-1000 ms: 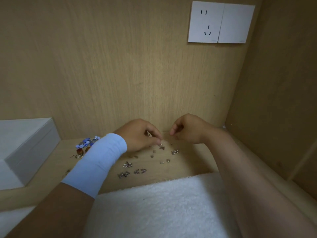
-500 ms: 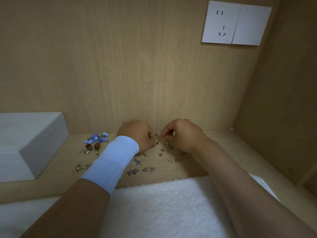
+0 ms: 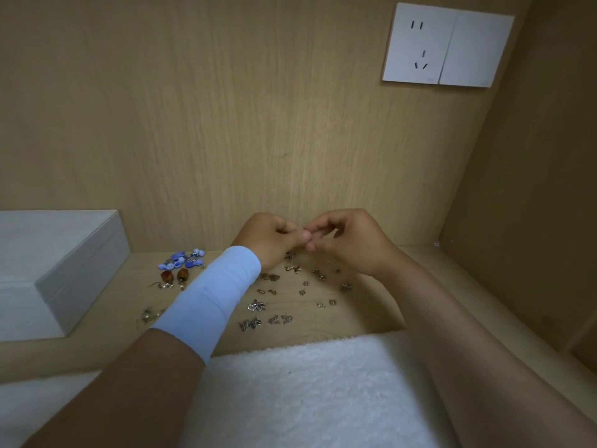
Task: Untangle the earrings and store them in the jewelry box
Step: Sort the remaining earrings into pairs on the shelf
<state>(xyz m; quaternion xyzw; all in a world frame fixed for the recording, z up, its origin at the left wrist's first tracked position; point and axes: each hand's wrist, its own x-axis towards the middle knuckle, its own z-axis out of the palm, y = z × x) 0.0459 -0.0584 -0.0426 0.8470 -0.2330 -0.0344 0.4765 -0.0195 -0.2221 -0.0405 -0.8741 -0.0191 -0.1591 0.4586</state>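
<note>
Head view: left hand [image 3: 268, 236] and right hand [image 3: 350, 242] have risen off the shelf [image 3: 368, 313], fingertips pinched together, presumably untangling an unseen earring.

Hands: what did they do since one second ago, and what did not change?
Both hands rose off the wooden shelf: the left hand and the right hand now meet fingertip to fingertip above the silver earrings. Whether they hold an earring cannot be seen. The blue earrings, the brown earrings and the closed white box stayed in place.
</note>
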